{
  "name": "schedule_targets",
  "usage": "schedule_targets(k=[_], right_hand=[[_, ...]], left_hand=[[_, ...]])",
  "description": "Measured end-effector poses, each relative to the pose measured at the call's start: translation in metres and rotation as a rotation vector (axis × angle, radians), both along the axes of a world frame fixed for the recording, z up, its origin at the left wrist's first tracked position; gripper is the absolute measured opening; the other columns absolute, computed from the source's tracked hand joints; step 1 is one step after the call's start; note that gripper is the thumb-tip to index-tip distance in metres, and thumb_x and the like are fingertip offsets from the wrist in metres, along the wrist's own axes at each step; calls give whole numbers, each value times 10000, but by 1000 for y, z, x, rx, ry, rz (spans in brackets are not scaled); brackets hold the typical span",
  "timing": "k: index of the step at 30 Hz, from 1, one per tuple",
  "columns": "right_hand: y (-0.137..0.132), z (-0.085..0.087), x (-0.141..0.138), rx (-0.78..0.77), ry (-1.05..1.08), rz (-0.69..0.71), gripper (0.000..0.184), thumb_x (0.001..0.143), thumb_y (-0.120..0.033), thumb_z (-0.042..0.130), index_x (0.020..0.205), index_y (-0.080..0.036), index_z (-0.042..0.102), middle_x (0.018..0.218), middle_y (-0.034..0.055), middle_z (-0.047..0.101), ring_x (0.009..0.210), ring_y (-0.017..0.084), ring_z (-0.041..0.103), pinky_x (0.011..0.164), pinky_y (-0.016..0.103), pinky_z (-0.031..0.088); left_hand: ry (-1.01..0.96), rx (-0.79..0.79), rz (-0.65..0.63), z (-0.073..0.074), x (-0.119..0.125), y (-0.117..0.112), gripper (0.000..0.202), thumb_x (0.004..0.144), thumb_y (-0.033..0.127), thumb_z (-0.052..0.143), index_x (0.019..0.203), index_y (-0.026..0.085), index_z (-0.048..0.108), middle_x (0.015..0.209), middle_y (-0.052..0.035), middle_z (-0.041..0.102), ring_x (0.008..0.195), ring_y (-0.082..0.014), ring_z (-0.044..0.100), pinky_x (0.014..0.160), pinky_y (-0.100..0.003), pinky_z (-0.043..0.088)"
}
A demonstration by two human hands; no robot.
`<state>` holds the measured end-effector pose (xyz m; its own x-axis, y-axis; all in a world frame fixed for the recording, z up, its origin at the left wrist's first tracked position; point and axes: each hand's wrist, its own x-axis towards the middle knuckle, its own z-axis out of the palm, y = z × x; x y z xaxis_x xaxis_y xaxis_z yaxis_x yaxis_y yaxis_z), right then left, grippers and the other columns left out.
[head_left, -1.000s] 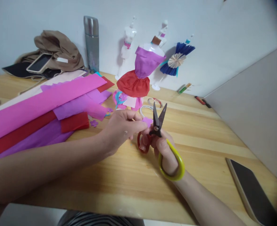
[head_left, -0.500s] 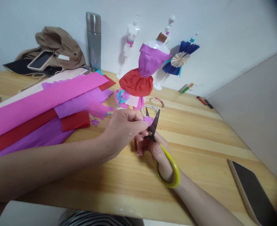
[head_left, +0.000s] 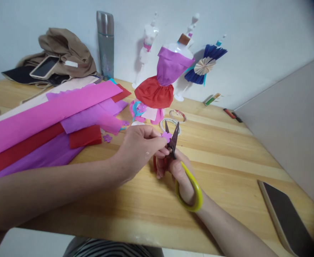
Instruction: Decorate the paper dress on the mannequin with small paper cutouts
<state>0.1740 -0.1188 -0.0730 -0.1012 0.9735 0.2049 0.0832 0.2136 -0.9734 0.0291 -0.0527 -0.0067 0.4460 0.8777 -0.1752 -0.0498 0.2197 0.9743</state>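
My left hand (head_left: 139,148) pinches a small purple paper flower (head_left: 166,136) just above the wooden table (head_left: 226,157). My right hand (head_left: 178,169) grips scissors (head_left: 173,141) with a yellow and a red handle loop. The dark blades point up and straddle the flower's edge, only slightly apart. Just behind stands a white mannequin in a purple and red paper dress (head_left: 162,80).
Long pink, red and purple crepe paper sheets (head_left: 47,121) cover the table's left. A steel flask (head_left: 105,44), two more mannequins (head_left: 148,46) and a brown bag with a phone (head_left: 57,57) line the wall. Tape rolls (head_left: 176,116) lie behind the scissors; a tablet (head_left: 285,214) lies at right.
The scissor blades have narrowed from wide open to nearly closed around the purple flower. Both hands stayed in about the same spot.
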Motion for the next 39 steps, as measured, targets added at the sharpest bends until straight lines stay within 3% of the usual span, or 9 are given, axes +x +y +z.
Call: schedule_targets(k=[15,28,39], right_hand=[[1,0,-1,-22,15,6,489,929,-725,535,860,-241,532,678,-32,496,541,133,459,468,271,396],[-1,-1,0,-23,12,8,485,954,-705,517,984,-225,577,621,-52,468,507,125,405,459,275,328],[1,0,0,-18,16,19,478,952,-711,519,909,-236,544,614,-57,458,498,116,399,446,262,323]], left_hand=[[7,-12,30,-1,1,-1,290,776,112,658,506,174,571,552,5,673,576,-101,669,589,-202,547],[15,-114,97,2,4,-2,281,792,44,642,529,141,636,554,2,685,525,-80,642,590,-180,543],[-9,-95,96,0,2,-1,255,791,61,649,549,139,654,574,-9,705,563,-93,667,596,-175,541]])
